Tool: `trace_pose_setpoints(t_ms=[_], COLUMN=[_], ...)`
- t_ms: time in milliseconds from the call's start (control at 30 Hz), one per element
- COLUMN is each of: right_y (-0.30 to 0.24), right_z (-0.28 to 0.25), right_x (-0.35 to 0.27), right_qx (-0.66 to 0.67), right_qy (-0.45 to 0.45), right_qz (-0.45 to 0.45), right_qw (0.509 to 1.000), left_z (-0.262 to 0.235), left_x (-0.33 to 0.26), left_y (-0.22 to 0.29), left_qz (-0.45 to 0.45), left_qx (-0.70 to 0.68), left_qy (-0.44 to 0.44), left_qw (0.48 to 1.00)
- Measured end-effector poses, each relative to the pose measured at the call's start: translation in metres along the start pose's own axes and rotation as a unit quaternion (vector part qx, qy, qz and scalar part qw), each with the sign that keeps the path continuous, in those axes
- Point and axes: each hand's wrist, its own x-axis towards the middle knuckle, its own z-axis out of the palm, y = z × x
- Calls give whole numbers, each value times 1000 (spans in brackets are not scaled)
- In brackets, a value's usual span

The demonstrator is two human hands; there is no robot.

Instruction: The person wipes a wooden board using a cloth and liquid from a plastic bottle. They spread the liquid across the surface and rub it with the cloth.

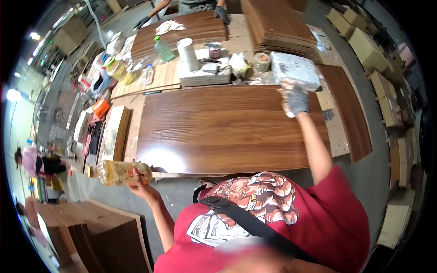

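A brown wood-grain board (pixel 223 132) lies flat on the worktable in front of me, with a bright light reflection near its left front corner. My left hand (pixel 140 184), bare, is wrapped round a clear plastic bottle (pixel 119 173) with yellowish stains, held on its side beyond the board's front left corner. At the board's far right, my right hand (pixel 297 101) wears a grey glove and is closed on a pale, stained cloth (pixel 286 103). The cloth appears to rest on the board's surface near a white-wrapped block (pixel 295 70).
Behind the board stand a green bottle (pixel 163 49), a white roll (pixel 187 53) and a tape roll (pixel 261 62). Stacked brown boards (pixel 278 27) are at the back. Another person's gloved hand (pixel 221 15) is across the table. More panels (pixel 91 232) stand at lower left.
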Motion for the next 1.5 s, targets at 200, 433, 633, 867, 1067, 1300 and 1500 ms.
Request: trace_pose_setpoints(t_ms=[200, 433, 633, 867, 1067, 1300, 1500], right_y=[9, -225, -396, -488, -466, -323, -62], right_z=[31, 77, 98, -12, -78, -90, -58], right_x=[-14, 80, 137, 58, -46, -35, -86], right_qx=[-231, 369, 138, 400, 429, 504, 966], right_qy=[-233, -173, -123, -119, -159, -204, -77], right_qz=[134, -26, -198, -353, -447, -310, 182], right_qw=[935, 913, 962, 837, 768, 780, 165], left_z=[-90, -109, -106, -129, -112, -14, 91], left_x=[27, 29, 28, 21, 35, 53, 18], left_y=[4, -3, 18, 21, 8, -5, -28], left_qz=[23, 49, 40, 33, 7, 19, -20], left_qx=[27, 7, 28, 3, -24, -33, -60], left_qy=[131, 143, 126, 165, 120, -9, -89], left_qw=[991, 988, 991, 986, 992, 999, 994])
